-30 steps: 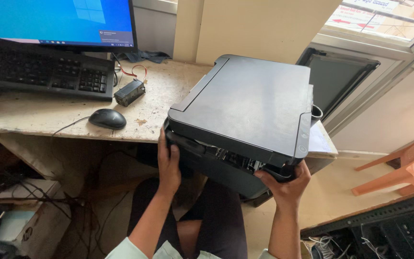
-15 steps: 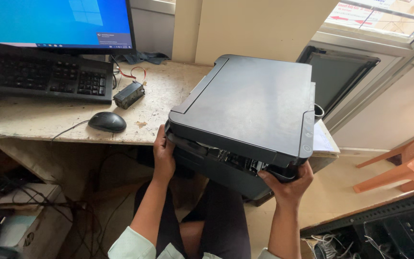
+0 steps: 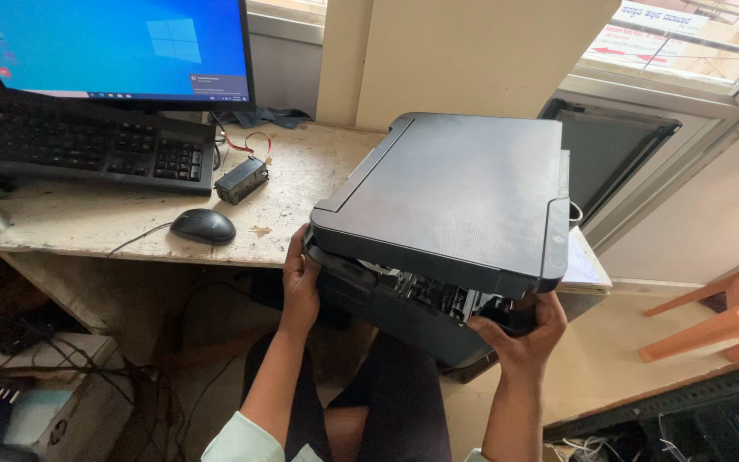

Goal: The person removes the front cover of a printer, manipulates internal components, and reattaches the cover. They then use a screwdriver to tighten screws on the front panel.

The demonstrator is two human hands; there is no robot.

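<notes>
Printer [image 3: 455, 222] at frame centre, overhanging the bench [image 3: 87, 222] edge, long axis running lower left to upper right. Left hand [image 3: 299, 278] clasped on lower-left corner, right hand [image 3: 525, 329] gripping lower-right underside; both equally near.

An office desk by a window
Monitor [image 3: 104, 47], keyboard [image 3: 79, 145], mouse [image 3: 203, 227] and printer [image 3: 446, 205] sit on the worn desk [image 3: 62, 227]

Dark grey printer [image 3: 455, 205], front panel open, tilted off the desk edge.
</notes>
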